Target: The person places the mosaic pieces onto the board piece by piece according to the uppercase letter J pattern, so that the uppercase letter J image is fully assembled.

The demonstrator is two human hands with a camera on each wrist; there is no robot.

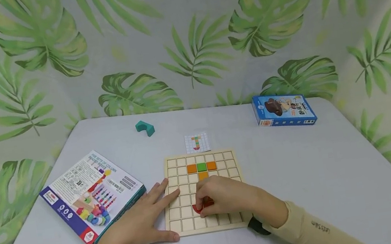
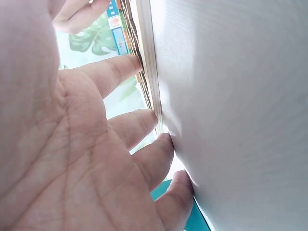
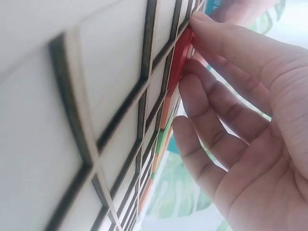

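Observation:
A wooden grid board [image 1: 188, 224] lies in front of me on the white table. Near its top, two orange tiles [image 1: 192, 169] flank a green tile [image 1: 202, 167], with another orange tile [image 1: 203, 175] below. My right hand [image 1: 225, 195] pinches a curved red tile [image 1: 197, 209] between thumb and fingers, low in the grid; the red surface [image 3: 179, 60] shows at the fingertips in the right wrist view. This hand covers part of the tile column. With fingers spread, my left hand [image 1: 138, 221] rests at the board's left edge, fingertips touching the wood.
Beyond the board lies a small pattern card [image 1: 204, 141] showing a coloured tile figure. A teal arch-shaped block [image 1: 145, 127] is farther back. At left, a bead-toy box [image 1: 94, 192] sits close to my left hand; a blue box [image 1: 285, 110] stands back right.

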